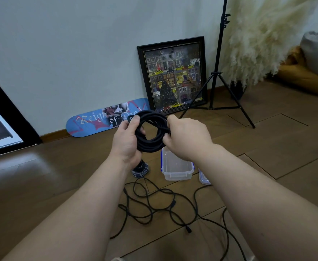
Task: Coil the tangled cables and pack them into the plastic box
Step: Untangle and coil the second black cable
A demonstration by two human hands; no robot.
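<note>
Holding: you have a coiled black cable [150, 131] up in front of you, gripped by both hands, above the floor and the box.
Surroundings: skateboard deck [105, 118] and framed picture [173, 76] lean on the wall; black light stand [217, 72] and pampas grass [258, 40] to the right; cushions [305, 72] far right.
Floor clutter: loose tangled cables [154, 206] sprawl on the wood floor [41, 185] between your forearms; a striped coiled cable [140, 169] lies just left of the box.
Box: clear plastic box [176, 166] with blue clips sits open on the floor, right under the coil; its lid [203, 178] lies just beside it on the right.
Left hand: your left hand [126, 142] wraps the coil's left side, thumb over the top, fingers through the loop.
Right hand: your right hand [187, 136] grips the coil's right side, fingers curled round the strands.
Arms: both forearms reach forward, converging on the coil.
Hidden: right arm covers most of the lid; left wrist hides part of the striped coil; the coil's plug ends can't be made out.
</note>
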